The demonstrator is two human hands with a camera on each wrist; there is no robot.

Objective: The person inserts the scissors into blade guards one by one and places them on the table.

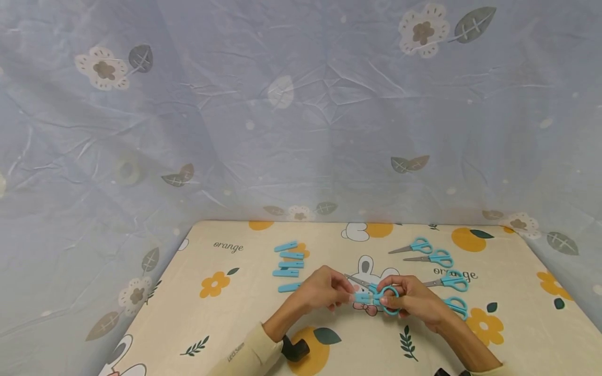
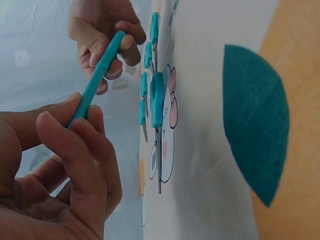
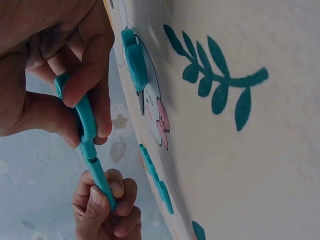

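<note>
Our left hand (image 1: 324, 289) pinches a blue cover (image 1: 362, 297) on the blade of the scissors (image 1: 382, 298), whose handle our right hand (image 1: 414, 298) grips above the table (image 1: 517, 334). We judge this pair nearly capped. Five covers (image 1: 289, 265) and five bare scissors (image 1: 439, 266) wait on either side.

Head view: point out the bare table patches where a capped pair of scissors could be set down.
Free: the left part of the table, left of the row of blue caps, and the far right beyond the bare scissors. Crowded: the middle, where the left hand and right hand hold the scissors.
</note>
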